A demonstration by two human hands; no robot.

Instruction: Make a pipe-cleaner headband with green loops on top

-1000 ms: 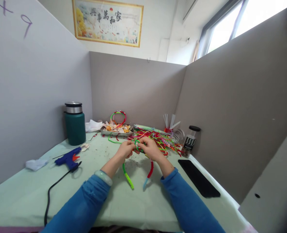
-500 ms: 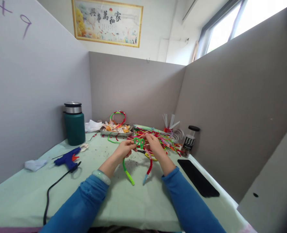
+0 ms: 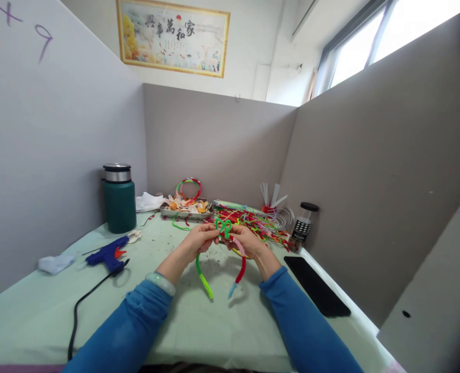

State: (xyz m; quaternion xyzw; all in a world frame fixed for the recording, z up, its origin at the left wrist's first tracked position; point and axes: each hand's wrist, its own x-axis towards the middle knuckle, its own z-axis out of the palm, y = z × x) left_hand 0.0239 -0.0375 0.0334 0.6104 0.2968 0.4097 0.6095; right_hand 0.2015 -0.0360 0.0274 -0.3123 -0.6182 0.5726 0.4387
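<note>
Lower than half a second ago, the right hand (image 3: 249, 242) has come down beside the looped green stem (image 3: 223, 227), which stands atop the fuzzy-wrapped band (image 3: 242, 267), between the two hands. The left hand (image 3: 197, 241) pinches the band's left side; the right grips the opposite side near the pink stretch, though exactly what each fingertip presses is hard to make out. Lime green and pale blue ends point toward the near edge of the worktop (image 3: 222, 331). Beyond lie a heap of coloured stems (image 3: 259, 221) and a metal tray (image 3: 187, 214); a blue glue gun (image 3: 106, 255) rests to the left.
</note>
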